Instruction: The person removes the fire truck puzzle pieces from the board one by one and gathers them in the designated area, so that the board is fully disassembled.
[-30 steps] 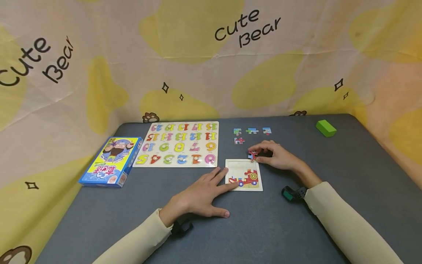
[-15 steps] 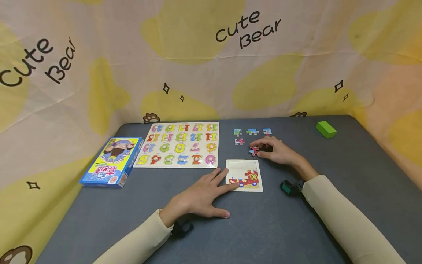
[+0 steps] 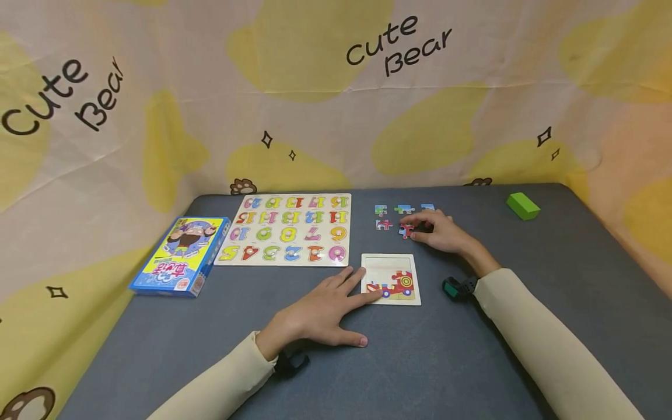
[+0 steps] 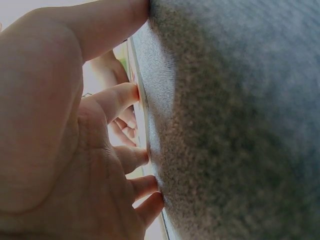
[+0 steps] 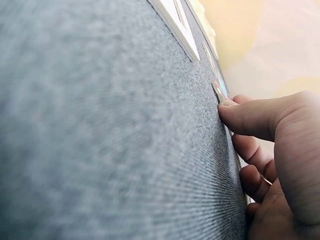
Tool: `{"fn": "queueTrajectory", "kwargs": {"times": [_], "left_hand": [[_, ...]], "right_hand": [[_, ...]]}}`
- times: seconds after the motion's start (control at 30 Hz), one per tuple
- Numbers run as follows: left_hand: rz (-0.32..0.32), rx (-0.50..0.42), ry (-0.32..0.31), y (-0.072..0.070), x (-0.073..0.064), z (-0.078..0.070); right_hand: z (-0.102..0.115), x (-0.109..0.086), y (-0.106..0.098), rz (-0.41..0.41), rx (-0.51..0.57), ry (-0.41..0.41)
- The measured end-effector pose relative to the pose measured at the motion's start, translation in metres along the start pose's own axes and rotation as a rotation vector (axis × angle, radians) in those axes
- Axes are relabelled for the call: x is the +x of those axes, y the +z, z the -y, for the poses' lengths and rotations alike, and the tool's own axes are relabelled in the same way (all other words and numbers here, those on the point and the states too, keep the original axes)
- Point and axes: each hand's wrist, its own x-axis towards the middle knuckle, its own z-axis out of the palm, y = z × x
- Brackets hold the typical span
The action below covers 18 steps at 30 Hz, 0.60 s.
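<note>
My right hand [image 3: 441, 232] pinches a red jigsaw piece [image 3: 406, 231] between thumb and fingers, low over the table beyond the small white puzzle tray [image 3: 380, 263]. In the right wrist view the thumb [image 5: 250, 117] and fingertips meet at the piece, which shows only as a thin edge. My left hand [image 3: 322, 309] lies with fingers spread, its fingertips on the tray's left side. The lower part of the tray holds joined pieces forming a red vehicle [image 3: 401, 284]; the upper part is bare. Beside the right hand lies a loose red piece [image 3: 384, 225].
Behind it sit more loose pieces, a green one [image 3: 381, 210], a blue-green one [image 3: 404, 209] and a blue one [image 3: 427, 206] partly hidden by the right hand. A number board [image 3: 283, 264] and a blue-yellow box [image 3: 178, 256] lie left; a green block [image 3: 522, 206] stands back right.
My right hand has carried the red piece away from the tray's top edge, back toward the loose pieces. The left hand and the tray stay in place.
</note>
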Motion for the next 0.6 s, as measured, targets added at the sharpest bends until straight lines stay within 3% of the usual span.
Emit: {"fn": "queueTrajectory", "kwargs": {"times": [0.33, 0.6], "left_hand": [[-0.006, 0.008, -0.003, -0.0001, -0.0009, -0.0007], [-0.011, 0.011, -0.001, -0.0003, -0.0011, -0.0010]], "right_hand": [[0.0022, 0.0061, 0.0010, -0.010, -0.021, 0.019], [-0.0010, 0.0013, 0.0013, -0.068, 0.044, 0.020]]}}
